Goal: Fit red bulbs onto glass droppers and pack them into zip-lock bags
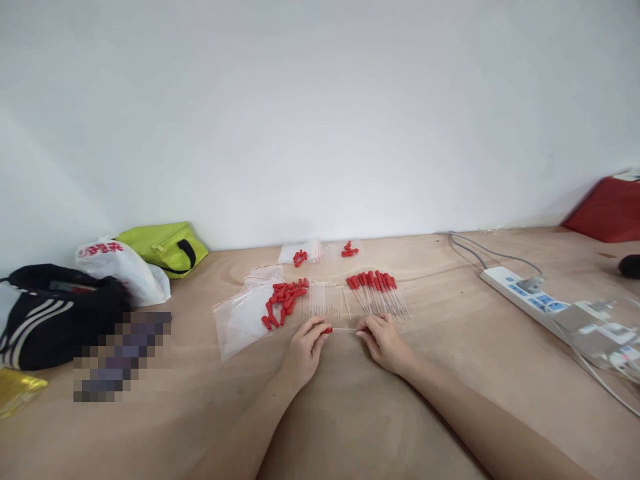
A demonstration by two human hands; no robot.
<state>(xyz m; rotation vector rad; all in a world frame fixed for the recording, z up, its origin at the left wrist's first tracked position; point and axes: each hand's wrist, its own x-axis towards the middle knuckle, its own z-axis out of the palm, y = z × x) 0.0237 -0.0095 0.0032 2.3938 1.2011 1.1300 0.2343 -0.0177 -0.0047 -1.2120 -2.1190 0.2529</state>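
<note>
My left hand (pixel 303 353) pinches a red rubber bulb (pixel 328 330) just above the near part of the table. A thin clear dropper tube (pixel 344 329) runs level from that bulb to my right hand (pixel 381 341), whose closed fingers hold its other end. How far the tube sits inside the bulb is too small to tell. Beyond my hands lies a row of bare dropper tubes (pixel 323 301). Loose red bulbs (pixel 285 297) are heaped to its left. On the right, several droppers with red bulbs fitted (pixel 377 288) lie side by side.
Clear plastic bags (pixel 237 320) lie at the left, and small piles of bulbs (pixel 300 257) sit near the wall. A power strip (pixel 517 291) with plugs and cables is on the right. A black bag (pixel 65 327) and a lime-green bag (pixel 160 243) stand at the left.
</note>
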